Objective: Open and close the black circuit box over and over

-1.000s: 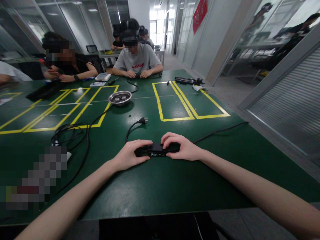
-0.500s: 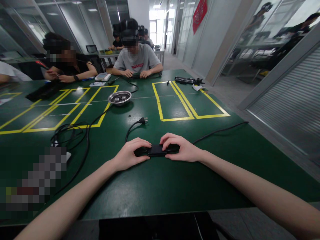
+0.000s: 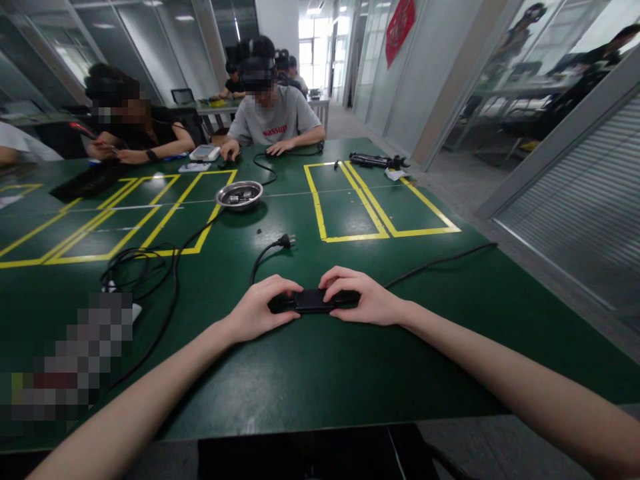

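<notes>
A black power adapter (image 3: 314,301) lies flat on the green table (image 3: 280,373) in front of me. My left hand (image 3: 265,307) grips its left end, thumb on the near side and fingers on the far side. Around its right end my right hand (image 3: 363,297) is curled, the thumb near and the fingers over the top and far edge. Beyond my left hand rests a black plug (image 3: 286,241) on a short bent cord, prongs pointing right. Another black cable (image 3: 440,262) runs from behind my right hand toward the right table edge.
A metal bowl (image 3: 239,195) holding small metal parts stands beyond the plug. Coiled black cables (image 3: 137,267) lie at left beside a blurred-out object (image 3: 85,357). Yellow tape (image 3: 355,237) marks the table, and a folded black tripod-like item (image 3: 377,161) lies far right. Co-workers sit opposite.
My hands and the power adapter have stayed in place. Across the table, the co-worker in grey has moved one hand leftward, onto a small dark item.
</notes>
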A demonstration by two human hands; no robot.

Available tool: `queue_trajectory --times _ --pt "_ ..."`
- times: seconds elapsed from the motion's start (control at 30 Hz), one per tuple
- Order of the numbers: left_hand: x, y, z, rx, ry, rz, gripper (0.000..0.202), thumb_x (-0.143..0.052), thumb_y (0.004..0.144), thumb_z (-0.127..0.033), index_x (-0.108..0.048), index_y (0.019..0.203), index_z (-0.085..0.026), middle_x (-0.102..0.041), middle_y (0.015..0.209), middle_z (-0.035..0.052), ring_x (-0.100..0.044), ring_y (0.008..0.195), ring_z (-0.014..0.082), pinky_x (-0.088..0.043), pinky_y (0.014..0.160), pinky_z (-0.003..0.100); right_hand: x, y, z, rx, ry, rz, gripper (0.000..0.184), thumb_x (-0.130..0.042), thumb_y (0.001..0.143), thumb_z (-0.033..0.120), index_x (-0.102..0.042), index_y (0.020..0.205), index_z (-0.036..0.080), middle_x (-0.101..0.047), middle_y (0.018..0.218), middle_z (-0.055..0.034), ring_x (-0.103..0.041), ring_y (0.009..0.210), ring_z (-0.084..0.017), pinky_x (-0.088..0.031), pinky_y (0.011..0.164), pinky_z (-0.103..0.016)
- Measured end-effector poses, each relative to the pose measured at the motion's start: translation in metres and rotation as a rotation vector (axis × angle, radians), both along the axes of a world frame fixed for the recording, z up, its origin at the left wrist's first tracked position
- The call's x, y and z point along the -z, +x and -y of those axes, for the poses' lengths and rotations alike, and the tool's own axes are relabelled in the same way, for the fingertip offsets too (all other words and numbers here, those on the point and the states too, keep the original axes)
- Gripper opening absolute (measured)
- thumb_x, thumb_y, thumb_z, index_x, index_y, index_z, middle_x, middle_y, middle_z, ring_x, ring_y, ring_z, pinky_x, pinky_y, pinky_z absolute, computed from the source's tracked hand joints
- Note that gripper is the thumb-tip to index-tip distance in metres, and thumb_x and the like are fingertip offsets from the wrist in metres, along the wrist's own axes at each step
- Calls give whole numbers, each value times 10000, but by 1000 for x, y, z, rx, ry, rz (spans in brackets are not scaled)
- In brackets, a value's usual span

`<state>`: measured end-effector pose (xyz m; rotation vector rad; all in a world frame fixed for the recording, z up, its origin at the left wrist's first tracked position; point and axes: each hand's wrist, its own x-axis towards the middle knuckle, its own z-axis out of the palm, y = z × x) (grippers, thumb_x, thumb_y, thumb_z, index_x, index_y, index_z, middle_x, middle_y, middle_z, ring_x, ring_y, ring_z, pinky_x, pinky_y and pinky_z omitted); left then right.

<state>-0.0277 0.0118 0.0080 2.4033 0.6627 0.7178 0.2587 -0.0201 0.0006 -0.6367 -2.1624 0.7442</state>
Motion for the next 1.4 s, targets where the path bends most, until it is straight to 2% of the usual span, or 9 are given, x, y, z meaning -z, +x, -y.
queue_trajectory --times 0.33,0.57,0.7,0.8,1.0,1.13,1.23,1.4 --pt "2 0 0 44 23 7 265 -761 895 -243 -676 1140 -188 -759 1156 89 -718 1045 214 -579 933 357 3 2 -1 20 -17 22 219 -763 836 136 -696 1034 200 -657 1166 -88 -668 1075 -208 -550 957 -390" --pt "1 2 0 22 65 -5 226 -740 907 -271 -667 1107 -192 -765 1137 97 -725 1028 227 -582 926 381 3 2 -2 34 129 126 332 -754 852 158 -676 1172 201 -700 1229 -129 -676 1121 -238 -555 982 -421" --pt "-2 5 2 28 160 -71 171 -676 937 -273 -647 1083 -188 -756 1107 103 -708 985 238 -573 892 396 5 1 -1 41 209 196 325 -708 889 177 -665 1210 191 -735 1188 -138 -694 1070 -244 -578 937 -423" --pt "-3 5 3 28 219 -135 183 -614 976 -288 -630 1122 -178 -742 1114 117 -687 983 252 -564 884 410 3 1 0 78 274 269 304 -652 923 192 -659 1227 179 -729 1197 -154 -691 1061 -253 -585 918 -428" --pt "-6 9 2 -27 199 -195 253 -493 1042 -327 -608 1212 -178 -730 1098 109 -668 985 248 -555 896 406 2 -2 -4 111 342 375 365 -653 953 277 -614 1292 147 -732 1150 -156 -673 1013 -266 -575 877 -422" --pt "-5 14 5 -27 340 -237 330 -499 1039 -398 -631 1226 -161 -734 1053 116 -667 943 251 -539 871 405 2 -4 -3 153 395 475 286 -551 1026 284 -629 1263 145 -745 1089 -144 -669 924 -240 -536 816 -380" --pt "-5 16 7 -27 469 -266 359 -528 1040 -446 -666 1185 -147 -737 973 111 -664 899 249 -526 834 392 -2 -4 1 168 402 514 299 -545 1037 329 -649 1225 121 -741 998 -136 -656 848 -229 -505 776 -359" --pt "-6 16 9 -44 530 -261 368 -486 1066 -426 -691 1132 -127 -729 914 114 -667 868 243 -530 818 388 -7 -6 3 175 409 526 311 -561 1030 355 -662 1205 119 -738 961 -125 -654 836 -236 -498 767 -361"
